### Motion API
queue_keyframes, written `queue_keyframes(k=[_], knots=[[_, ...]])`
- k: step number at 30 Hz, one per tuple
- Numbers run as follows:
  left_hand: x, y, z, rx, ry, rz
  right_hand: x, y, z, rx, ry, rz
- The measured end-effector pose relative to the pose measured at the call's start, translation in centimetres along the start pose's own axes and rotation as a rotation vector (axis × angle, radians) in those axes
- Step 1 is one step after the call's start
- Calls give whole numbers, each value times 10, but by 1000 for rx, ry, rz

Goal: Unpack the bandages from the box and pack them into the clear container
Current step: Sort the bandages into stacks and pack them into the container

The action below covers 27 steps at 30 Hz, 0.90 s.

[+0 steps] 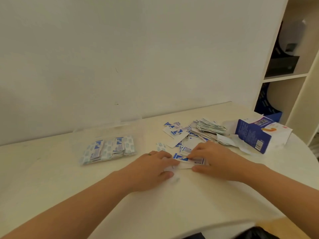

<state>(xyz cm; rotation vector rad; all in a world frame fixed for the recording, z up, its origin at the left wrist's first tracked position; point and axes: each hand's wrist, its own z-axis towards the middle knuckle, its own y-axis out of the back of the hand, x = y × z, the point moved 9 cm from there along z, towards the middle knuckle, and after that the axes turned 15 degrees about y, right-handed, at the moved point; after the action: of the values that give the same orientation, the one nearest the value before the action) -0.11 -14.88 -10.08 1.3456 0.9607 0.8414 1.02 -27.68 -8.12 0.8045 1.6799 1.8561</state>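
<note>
A small stack of blue-and-white bandages [188,162] lies on the table between my hands. My left hand [155,167] holds its left end with curled fingers and thumb. My right hand [212,161] pinches its right end. Behind them spreads a loose pile of bandages [195,133]. The torn blue-and-white box [259,135] lies open at the right. The clear container [107,149], lid raised at the back, sits to the left with several bandages inside.
The pale table [51,178] meets a white wall at the back. Its rounded edge curves down on the right. A shelf unit [290,69] with dark items and a blue bin [269,107] stands at the far right.
</note>
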Motion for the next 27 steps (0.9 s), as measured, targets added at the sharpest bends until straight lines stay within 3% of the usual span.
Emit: queue_keyframes(k=[3,7,12,17,23,27], knots=[[3,3,-8,-55,0,14,-1,6,0,-11,-3,-57],[10,3,-12,-81,35,-12,-3,-4,3,117,-72,75],[15,4,-15,-90,75,-52,13,-3,10,161,-21,119],[23,11,-18,-92,104,-129,6,2,17,209,-109,248],[15,9,-9,14,95,-141,0,-2,33,298,-216,202],[10,11,-2,-28,123,-89,-3,-3,40,428,-262,156]])
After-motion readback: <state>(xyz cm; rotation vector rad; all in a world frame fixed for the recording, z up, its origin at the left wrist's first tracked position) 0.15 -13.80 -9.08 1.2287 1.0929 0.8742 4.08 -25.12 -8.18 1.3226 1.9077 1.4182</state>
